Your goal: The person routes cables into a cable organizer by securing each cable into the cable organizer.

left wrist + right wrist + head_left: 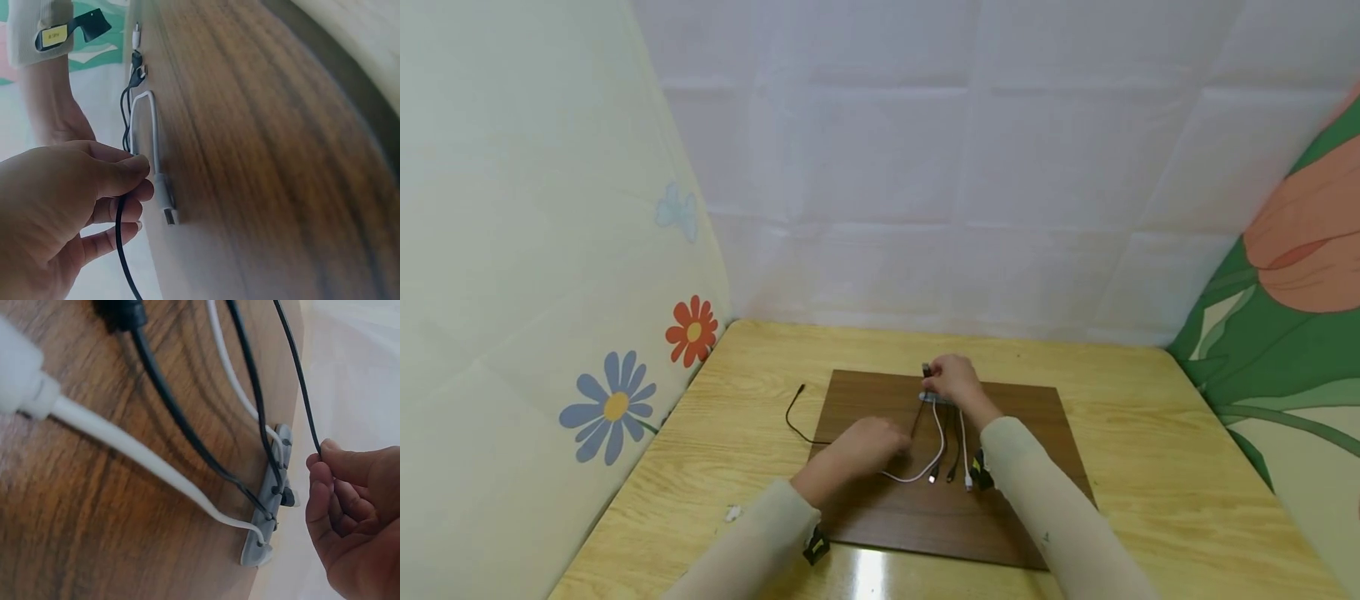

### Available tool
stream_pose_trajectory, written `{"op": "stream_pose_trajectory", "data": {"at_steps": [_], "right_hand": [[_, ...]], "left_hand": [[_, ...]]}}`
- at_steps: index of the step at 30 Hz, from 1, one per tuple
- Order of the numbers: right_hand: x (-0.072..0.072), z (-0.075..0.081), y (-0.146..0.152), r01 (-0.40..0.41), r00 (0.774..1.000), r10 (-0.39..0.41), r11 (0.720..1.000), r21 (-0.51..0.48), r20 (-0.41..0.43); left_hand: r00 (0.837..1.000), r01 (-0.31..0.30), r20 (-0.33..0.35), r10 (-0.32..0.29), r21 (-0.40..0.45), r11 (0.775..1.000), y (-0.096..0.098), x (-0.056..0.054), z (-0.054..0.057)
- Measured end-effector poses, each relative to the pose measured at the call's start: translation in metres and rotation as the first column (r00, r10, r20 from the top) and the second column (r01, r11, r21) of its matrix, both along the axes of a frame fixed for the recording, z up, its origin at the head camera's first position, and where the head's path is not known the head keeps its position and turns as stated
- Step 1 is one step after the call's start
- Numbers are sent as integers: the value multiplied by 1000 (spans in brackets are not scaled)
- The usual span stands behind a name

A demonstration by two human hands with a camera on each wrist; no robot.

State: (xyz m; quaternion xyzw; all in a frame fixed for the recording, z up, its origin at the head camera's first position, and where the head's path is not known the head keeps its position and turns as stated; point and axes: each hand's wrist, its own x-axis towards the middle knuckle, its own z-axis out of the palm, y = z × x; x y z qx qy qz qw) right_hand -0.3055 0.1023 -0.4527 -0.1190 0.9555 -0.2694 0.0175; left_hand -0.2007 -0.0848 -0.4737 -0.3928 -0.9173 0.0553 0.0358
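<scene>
My left hand (867,446) pinches a thin black cable (123,256) between thumb and fingers over the brown board. Farther back, my right hand (955,381) pinches the same cable near its dark plug (927,369), just above a grey cable holder (271,503). The cable runs tilted between both hands, and its other end (801,388) lies off the board's left side. Two white and two black cables sit in the holder's slots. A white cable's plug (165,197) hangs near my left fingertips.
The brown board (1030,517) lies on a light wooden table (1142,433). Loose plugs (951,477) of the held-down cables point toward the front, beside the right sleeve. A small white scrap (733,512) is at the left. Cloth walls (887,167) surround the table.
</scene>
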Motion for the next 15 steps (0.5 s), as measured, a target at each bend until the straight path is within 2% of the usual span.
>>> {"op": "stream_pose_trajectory", "data": {"at_steps": [7, 15], "right_hand": [[-1, -6, 1, -7, 1000, 7, 1000, 3, 12], [-2, -13, -1, -31, 1000, 31, 999, 33, 1]], "left_hand": [[999, 18, -26, -18, -34, 999, 4, 0, -6], [998, 27, -58, -29, -34, 999, 6, 4, -6]]}}
